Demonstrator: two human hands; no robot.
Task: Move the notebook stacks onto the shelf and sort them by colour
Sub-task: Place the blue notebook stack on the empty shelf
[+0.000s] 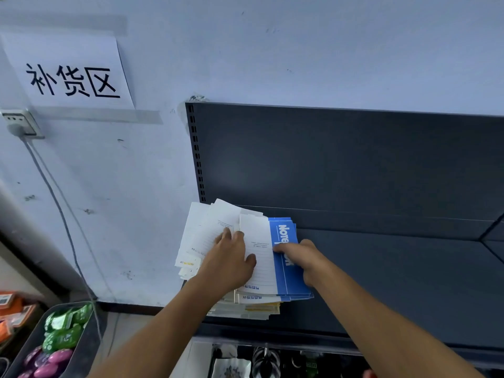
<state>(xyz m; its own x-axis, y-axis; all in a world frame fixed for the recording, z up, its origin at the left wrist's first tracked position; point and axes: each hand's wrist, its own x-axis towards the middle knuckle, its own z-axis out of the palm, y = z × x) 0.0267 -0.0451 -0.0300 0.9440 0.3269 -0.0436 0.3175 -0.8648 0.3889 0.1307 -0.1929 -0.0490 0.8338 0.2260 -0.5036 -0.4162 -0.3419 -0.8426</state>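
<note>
Both hands' grip (231,257) (302,257) rests atop notebook stack (261,268).

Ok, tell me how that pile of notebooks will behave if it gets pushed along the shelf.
The pile of notebooks will probably shear rather than slide as one: it is already fanned out and uneven. The thin covers look smooth, so upper ones may slip. The left hand pressing flat on top should help steady it on the shelf.

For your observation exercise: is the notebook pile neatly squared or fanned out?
Fanned out: the notebooks splay at different angles on the shelf.
</note>
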